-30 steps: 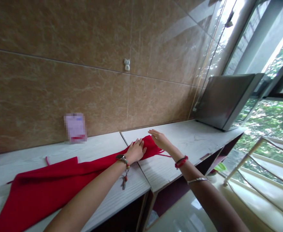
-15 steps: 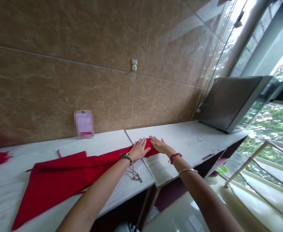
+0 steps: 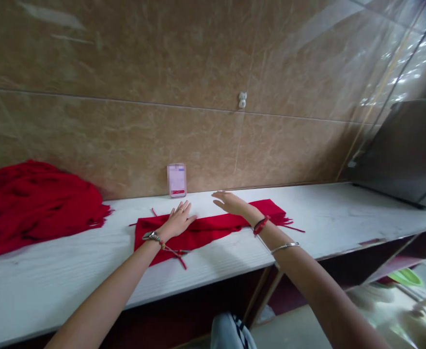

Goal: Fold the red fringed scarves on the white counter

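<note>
Left hand [image 3: 178,220]: open, palm down, fingers spread flat on red scarf [image 3: 213,229]; nothing grasped. Right hand [image 3: 230,203]: open, fingers extended over scarf's far edge, just right of left hand; contact with cloth cannot be told. Scarf: folded in long strip on white counter [image 3: 53,286], under both hands, fringe trailing past right wrist. Card [image 3: 177,180]: upright against wall, just beyond left hand. Red cloth pile [image 3: 34,206]: well left of left hand. Grey box [image 3: 409,150]: far right of right hand.
</note>
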A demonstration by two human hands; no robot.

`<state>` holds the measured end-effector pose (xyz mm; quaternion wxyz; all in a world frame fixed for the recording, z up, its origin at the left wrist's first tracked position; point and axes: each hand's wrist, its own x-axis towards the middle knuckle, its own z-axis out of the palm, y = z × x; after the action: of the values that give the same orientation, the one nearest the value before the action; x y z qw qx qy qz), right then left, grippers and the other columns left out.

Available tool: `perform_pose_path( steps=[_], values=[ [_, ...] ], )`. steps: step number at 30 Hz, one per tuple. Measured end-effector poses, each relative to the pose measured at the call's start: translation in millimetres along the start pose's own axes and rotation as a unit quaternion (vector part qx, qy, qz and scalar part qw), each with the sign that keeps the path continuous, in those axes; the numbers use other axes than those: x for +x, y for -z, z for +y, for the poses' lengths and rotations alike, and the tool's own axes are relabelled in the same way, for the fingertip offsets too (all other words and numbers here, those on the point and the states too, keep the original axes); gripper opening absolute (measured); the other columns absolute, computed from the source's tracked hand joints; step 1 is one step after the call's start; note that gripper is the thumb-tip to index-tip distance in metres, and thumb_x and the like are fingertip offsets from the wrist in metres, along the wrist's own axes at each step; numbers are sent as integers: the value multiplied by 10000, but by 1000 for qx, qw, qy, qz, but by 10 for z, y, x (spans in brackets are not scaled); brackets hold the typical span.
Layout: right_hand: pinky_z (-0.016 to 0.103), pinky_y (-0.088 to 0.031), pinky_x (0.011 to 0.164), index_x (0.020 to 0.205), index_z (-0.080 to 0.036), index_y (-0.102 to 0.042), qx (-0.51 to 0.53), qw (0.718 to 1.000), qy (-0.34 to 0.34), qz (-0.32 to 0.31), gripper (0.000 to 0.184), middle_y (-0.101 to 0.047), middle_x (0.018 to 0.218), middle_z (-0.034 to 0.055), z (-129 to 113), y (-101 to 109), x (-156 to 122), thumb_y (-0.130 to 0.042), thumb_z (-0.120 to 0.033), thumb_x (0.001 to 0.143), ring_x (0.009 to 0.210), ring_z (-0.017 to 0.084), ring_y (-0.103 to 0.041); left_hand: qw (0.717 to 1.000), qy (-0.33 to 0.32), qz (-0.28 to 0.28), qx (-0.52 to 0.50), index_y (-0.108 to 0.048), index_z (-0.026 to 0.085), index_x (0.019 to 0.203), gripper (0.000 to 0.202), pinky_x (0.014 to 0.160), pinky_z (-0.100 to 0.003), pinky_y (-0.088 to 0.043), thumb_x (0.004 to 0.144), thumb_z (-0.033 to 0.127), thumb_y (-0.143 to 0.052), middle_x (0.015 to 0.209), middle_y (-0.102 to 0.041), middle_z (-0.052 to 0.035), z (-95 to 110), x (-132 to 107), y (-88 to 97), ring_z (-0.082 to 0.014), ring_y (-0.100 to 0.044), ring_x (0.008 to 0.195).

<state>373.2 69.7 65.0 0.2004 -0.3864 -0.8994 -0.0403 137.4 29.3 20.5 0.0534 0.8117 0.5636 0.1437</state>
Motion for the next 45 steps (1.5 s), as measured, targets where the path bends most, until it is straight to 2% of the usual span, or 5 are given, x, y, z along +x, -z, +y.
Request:
perform_pose_path(
  steps=[6,13,34,41,45],
  values=[
    [338,-361,986,1295,-97,-427,104,984,104,-103,477,-492,1290,152,-683,-678,119,-380,-365,903,1178,209,-462,996,11,89,-18,-409,132,1289,476,1077,-351,-199,894,366,-285,1387,-378,-101,-729,-429,267,-187,-264,1308],
    [387,-395,947,1379,-138,-292,177,979,61,-81,654,-497,1275,171,-561,-821,18,-539,-348,811,1143,254,-488,971,38,102,-214,-511,154,1203,463,1016,-339,-322,848,425,-390,1190,-575,-92,-1220,-567,295,-198,-480,1153],
    [365,-442,845,1153,-120,-565,170,983,48,-49,472,-621,1016,133,-353,-716,-21,-647,-274,716,944,241,-563,952,153,118,-239,-682,160,909,263,922,-304,-397,733,223,-497,1051,-663,-76,-1510,-661,356,-211,-584,1017],
    [297,-459,727,1104,-125,-602,173,980,44,-87,406,-643,905,93,-369,-668,-22,-627,-230,712,783,194,-585,922,176,59,-339,-657,117,980,388,487,-236,-443,624,116,-505,746,-703,-55,-1425,-663,333,-155,-602,526],
    [293,-453,743,1035,-150,-635,180,979,35,-91,328,-654,926,89,-349,-668,-23,-611,-229,717,810,197,-593,904,179,83,-378,-681,122,864,339,539,-234,-453,584,78,-496,706,-689,-41,-1395,-663,387,-154,-604,585]
  ],
)
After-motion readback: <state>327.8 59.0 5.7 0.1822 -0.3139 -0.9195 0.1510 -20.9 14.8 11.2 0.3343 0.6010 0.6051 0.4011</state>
